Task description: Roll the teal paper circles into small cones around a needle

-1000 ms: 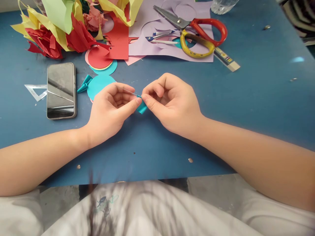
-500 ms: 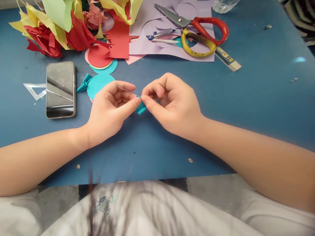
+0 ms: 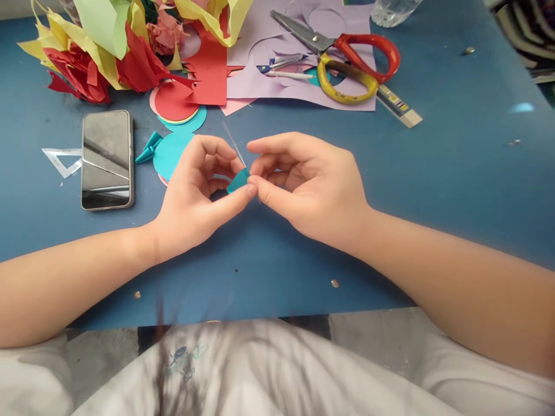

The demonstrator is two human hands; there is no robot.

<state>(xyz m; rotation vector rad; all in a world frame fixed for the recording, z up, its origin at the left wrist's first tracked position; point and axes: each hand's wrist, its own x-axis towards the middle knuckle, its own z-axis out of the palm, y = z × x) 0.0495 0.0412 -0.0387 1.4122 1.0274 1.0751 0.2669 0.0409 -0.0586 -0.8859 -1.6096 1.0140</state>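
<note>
Small teal paper (image 3: 236, 181) pinched between left hand (image 3: 197, 193) and right hand (image 3: 314, 188), over blue surface (image 3: 437, 185).
Hands part-closed, fingers curled, thumb tips at the paper. Phone (image 3: 107, 159) left, paper flowers (image 3: 143, 66) far left, scissors (image 3: 318, 41) on lilac sheet (image 3: 260, 88) far side, grey floor (image 3: 373, 336) past near edge.

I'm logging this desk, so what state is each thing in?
Left hand: pinching
Right hand: pinching
Small blue paper: held by both hands
Phone: face up, screen dark
Scissors: lying flat, blades together
Lilac sheet: cut into
Red disc: stacked on others
Large blue disc: flat, partly covered
</note>
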